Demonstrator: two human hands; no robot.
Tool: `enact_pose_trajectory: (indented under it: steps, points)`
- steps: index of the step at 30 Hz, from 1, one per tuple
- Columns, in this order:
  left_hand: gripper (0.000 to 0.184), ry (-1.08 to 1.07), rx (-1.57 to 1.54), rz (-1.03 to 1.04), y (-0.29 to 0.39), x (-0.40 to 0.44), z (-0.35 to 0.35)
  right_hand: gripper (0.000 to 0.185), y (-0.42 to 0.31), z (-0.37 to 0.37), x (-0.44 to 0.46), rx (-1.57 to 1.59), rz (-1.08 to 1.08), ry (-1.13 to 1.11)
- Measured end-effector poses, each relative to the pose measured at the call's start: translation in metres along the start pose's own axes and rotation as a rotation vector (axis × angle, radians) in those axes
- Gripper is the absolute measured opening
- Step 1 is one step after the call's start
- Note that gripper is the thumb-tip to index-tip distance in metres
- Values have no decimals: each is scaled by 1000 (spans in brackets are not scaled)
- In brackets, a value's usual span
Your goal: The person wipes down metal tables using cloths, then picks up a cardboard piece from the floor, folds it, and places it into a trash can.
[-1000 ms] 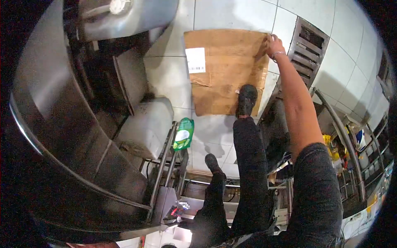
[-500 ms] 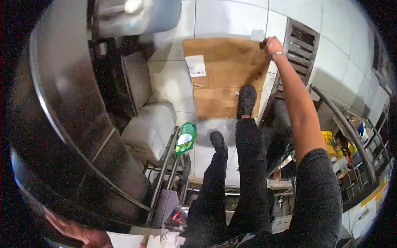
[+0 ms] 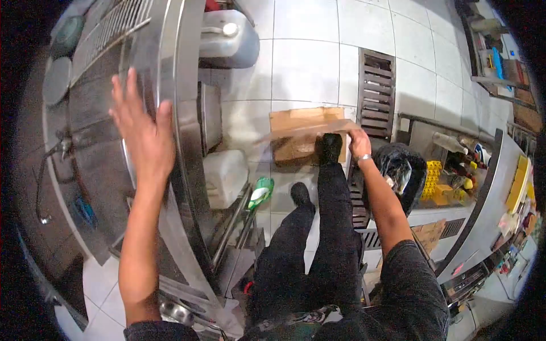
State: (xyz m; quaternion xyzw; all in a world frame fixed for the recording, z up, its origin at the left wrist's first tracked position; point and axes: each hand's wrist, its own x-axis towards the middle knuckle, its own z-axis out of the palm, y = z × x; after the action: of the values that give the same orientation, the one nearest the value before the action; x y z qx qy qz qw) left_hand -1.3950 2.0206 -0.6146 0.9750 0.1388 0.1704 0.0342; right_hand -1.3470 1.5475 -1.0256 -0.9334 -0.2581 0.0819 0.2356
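Note:
A brown cardboard sheet [image 3: 296, 117] lies on the tiled floor, with one part raised and blurred by motion. My right hand [image 3: 359, 144] is closed on the right end of that raised part. My right foot, in a black clog [image 3: 329, 149], is at the cardboard, partly covered by the lifted edge. My left hand [image 3: 145, 139] is open with fingers spread, above the edge of a stainless steel counter [image 3: 170, 68]. Nothing is in it; whether the palm touches the steel I cannot tell.
A floor drain grate [image 3: 376, 94] runs right of the cardboard. Left of it stand a large jerrycan [image 3: 227, 42], a white container [image 3: 226, 177] and a green-and-white packet [image 3: 261, 193]. A black bag-lined bin [image 3: 402, 170] and a shelf with yellow trays [image 3: 430, 179] are at right.
My right hand has drawn the cardboard's far edge up and back towards me, folding it over. My left hand has come up over the counter. The view has shifted.

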Motion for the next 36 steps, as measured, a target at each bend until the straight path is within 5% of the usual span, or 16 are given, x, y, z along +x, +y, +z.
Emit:
enact_pose_trajectory:
  steps: [4, 7, 10, 14, 20, 28, 33, 36]
  points:
    - [77, 40, -29, 9, 0, -1, 3, 37, -54, -55, 16, 0, -99, 162]
    - [76, 111, -41, 17, -2, -2, 2, 44, -96, -109, 8, -25, 25, 53]
    - [77, 148, -41, 5, -4, -3, 4, 41, -127, -127, -60, 63, -60, 114]
    - [79, 178, -11, 9, 1, -4, 3, 27, -171, -146, -174, 74, -13, -77]
    - [78, 181, 23, 48, -8, 0, 9, 39, -179, -135, -298, 125, 80, -161]
    - [81, 161, 25, 0, -9, 3, 12, 45, -187, -144, -314, 211, 46, -56]
    - [78, 154, 74, -29, -9, 5, 12, 19, -188, -148, -287, 310, 239, -76]
    - [73, 158, 131, 14, -12, 4, 10, 20, -187, -136, -285, 407, 378, -42]
